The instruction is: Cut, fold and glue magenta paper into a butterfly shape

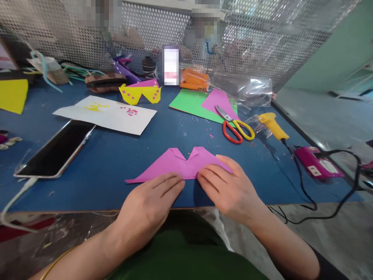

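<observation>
As both hands work at a folded pink paper (186, 170) near the front edge of a blue table (175, 134), the left hand (152, 199) lays its fingers close together along the lower edge, while the fingers of the right hand (229, 189) hold the right end. Whether the hidden left thumb grips from beneath cannot be told. Uneven pressure could skew the crease, and a slip might let the notched top folds spring open. Scissors (230, 119) lie beyond, apart from the paper.
</observation>
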The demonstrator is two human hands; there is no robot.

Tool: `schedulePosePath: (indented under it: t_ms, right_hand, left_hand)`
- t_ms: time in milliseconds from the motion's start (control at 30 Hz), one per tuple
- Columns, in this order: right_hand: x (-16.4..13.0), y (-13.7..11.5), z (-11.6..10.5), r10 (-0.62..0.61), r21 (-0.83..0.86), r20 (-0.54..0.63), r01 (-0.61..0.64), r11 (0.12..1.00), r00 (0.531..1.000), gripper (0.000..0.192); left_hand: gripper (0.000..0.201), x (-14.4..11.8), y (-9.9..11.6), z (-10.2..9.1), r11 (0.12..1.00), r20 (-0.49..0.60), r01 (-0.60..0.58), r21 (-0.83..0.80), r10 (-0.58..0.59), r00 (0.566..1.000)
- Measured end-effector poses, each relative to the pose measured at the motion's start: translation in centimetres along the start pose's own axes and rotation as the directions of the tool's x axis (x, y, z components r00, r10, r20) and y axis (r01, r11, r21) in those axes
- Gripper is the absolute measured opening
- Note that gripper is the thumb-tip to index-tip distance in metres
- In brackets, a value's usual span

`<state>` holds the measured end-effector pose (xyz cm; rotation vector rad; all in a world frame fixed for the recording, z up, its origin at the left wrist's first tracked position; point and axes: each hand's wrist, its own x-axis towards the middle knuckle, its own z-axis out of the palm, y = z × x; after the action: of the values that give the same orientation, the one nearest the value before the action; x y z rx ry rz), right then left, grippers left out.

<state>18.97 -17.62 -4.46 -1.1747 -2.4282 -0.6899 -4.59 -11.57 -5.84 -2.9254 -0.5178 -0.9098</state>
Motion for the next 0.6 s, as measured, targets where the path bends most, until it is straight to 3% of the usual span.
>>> schedulePosePath:
  t_ms: [300, 433, 600]
  right_hand:
    - [0.3, -0.9, 0.6, 0.093, 0.106, -0.034, -0.089, 0.99, 0.995, 0.021]
    - [-0.1, -1.5, 0.2, 0.185, 0.162, -0.011, -0.181, 0.97, 0.983, 0.023]
    - [-0.4, -1.9, 0.1, 0.288, 0.202, 0.032, -0.289, 0.936, 0.957, 0.023]
  left_hand:
    - [0.017, 1.4, 0.4, 0.2, 0.998, -0.062, 0.031, 0.053, -0.028, 0.998]
    - [0.018, 1.9, 0.5, 0.1, 0.994, -0.026, 0.084, 0.071, -0.082, 0.996]
    - [0.017, 2.2, 0.2, 0.2, 0.992, 0.014, 0.125, -0.036, -0.124, 0.992]
